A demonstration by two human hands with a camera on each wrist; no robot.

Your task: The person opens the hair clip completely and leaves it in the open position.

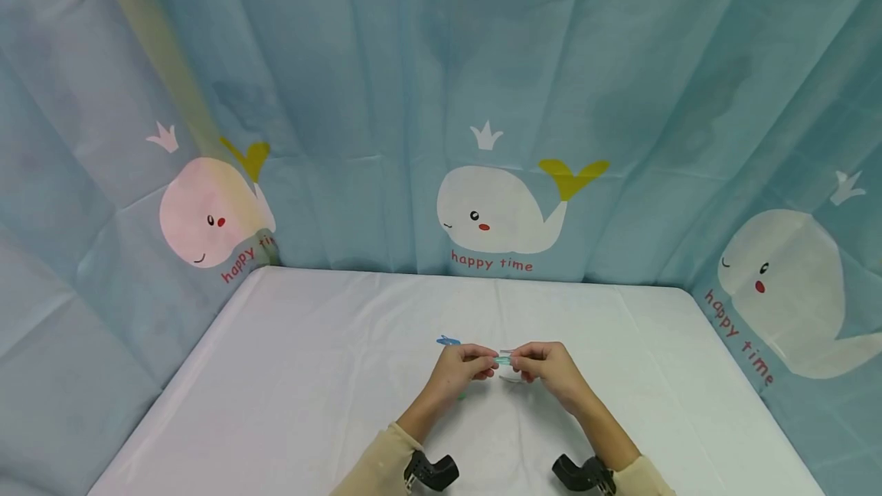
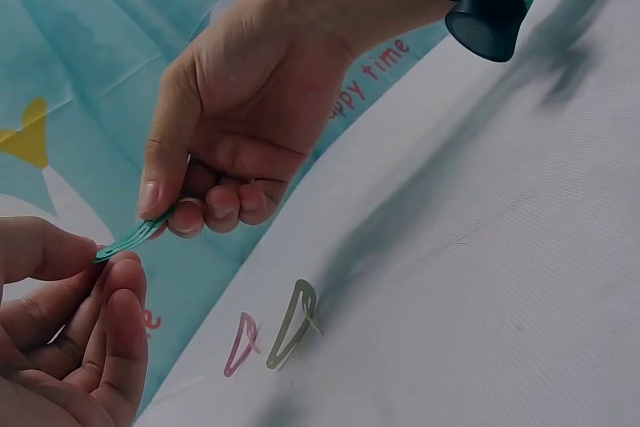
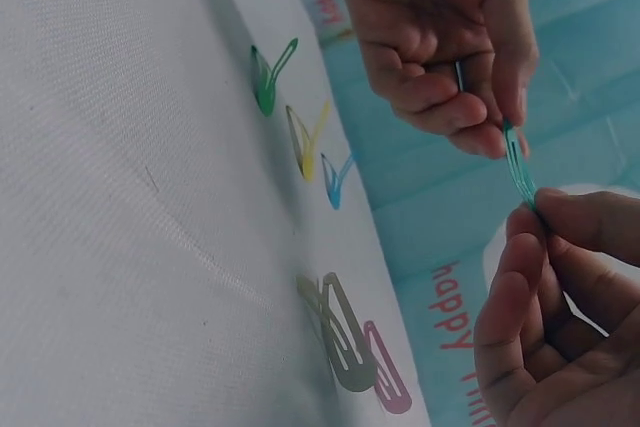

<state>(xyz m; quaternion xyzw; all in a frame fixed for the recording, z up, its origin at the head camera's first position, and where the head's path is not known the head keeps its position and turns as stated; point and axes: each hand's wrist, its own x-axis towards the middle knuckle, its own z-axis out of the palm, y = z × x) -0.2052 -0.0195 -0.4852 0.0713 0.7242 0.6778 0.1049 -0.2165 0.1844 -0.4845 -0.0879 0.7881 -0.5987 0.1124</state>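
Note:
A teal snap hair clip [image 2: 132, 239] is stretched between both hands, close over the table in the head view. My left hand [image 1: 468, 364] pinches one end between thumb and fingertips. The other end is pinched by my right hand [image 1: 544, 366], its remaining fingers curled under. Seen from the right wrist, the clip [image 3: 518, 162] is narrow and slightly bent, with its ends hidden by the fingertips. Beneath the hands, a pink hair clip [image 2: 240, 345] and an olive hair clip [image 2: 293, 325] lie on the white cloth.
Green [image 3: 265, 92], yellow [image 3: 305, 152] and blue [image 3: 335, 185] hair clips, each spread open, form a row on the table. A white cloth covers the table [image 1: 289, 373]. Blue curtains [image 1: 386, 98] with printed whales stand behind it and along the sides.

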